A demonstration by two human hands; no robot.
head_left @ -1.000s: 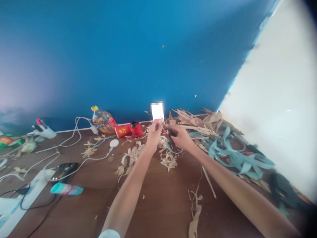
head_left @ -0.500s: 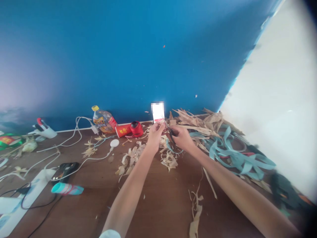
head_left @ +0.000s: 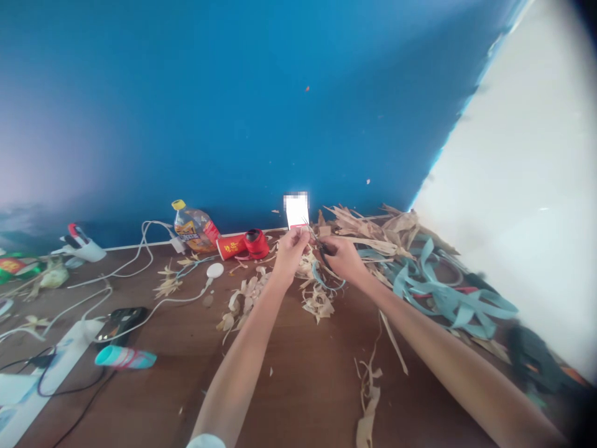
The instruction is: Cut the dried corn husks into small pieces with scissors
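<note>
My right hand [head_left: 342, 255] is closed around a pair of scissors [head_left: 323, 250] with black handles, whose thin blades point up and left toward my other hand. My left hand [head_left: 291, 246] pinches something too small to make out, right beside the blade tips. Just beyond the fingers stands a bright, lit screen [head_left: 298, 211], leaning near the wall. Below the hands lie pale curled husk scraps [head_left: 318, 303] and a thin blue strip [head_left: 321, 279].
Dry husks [head_left: 373, 230] and a tangle of light-blue ribbon [head_left: 433, 286] are heaped at right. To the left are a plastic bottle [head_left: 196, 229], a red cup [head_left: 231, 246], a red tape roll [head_left: 256, 244], white cables, a turquoise roll [head_left: 125, 357] and a power strip [head_left: 69, 354].
Both hands stay almost in place, my left fingers still pinched and the scissors still in my right hand. The whole view has shifted very slightly.
</note>
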